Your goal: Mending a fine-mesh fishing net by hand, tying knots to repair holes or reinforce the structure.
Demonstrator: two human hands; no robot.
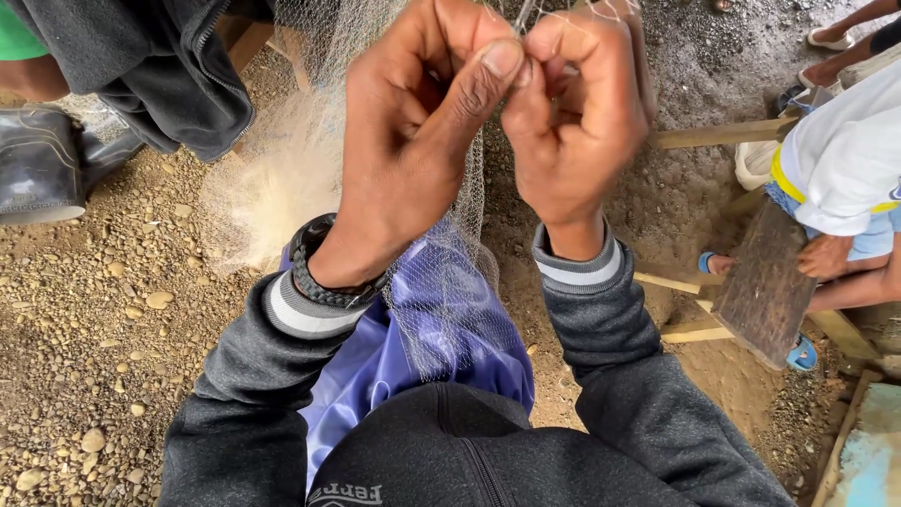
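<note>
Close in, the fishing net [441, 282] drapes down over the purple lap cloth [413, 347]. Above that cloth, the left hand [413, 122] and right hand [572, 113] meet, each pinching the fine mesh between thumb and forefinger, with a thin metal tool [522, 14] poking up between them. Best, I'd say, to keep the strand taut and the pinches close. Right of the cloth, a wooden board [765, 286] and another person's hand [826, 255] crowd in; left of it, a black boot [42, 164] on gravel.

Gravel ground [103, 310]: rubber boot [42, 164] standing on it left, wooden planks [690, 282] lying right.
</note>
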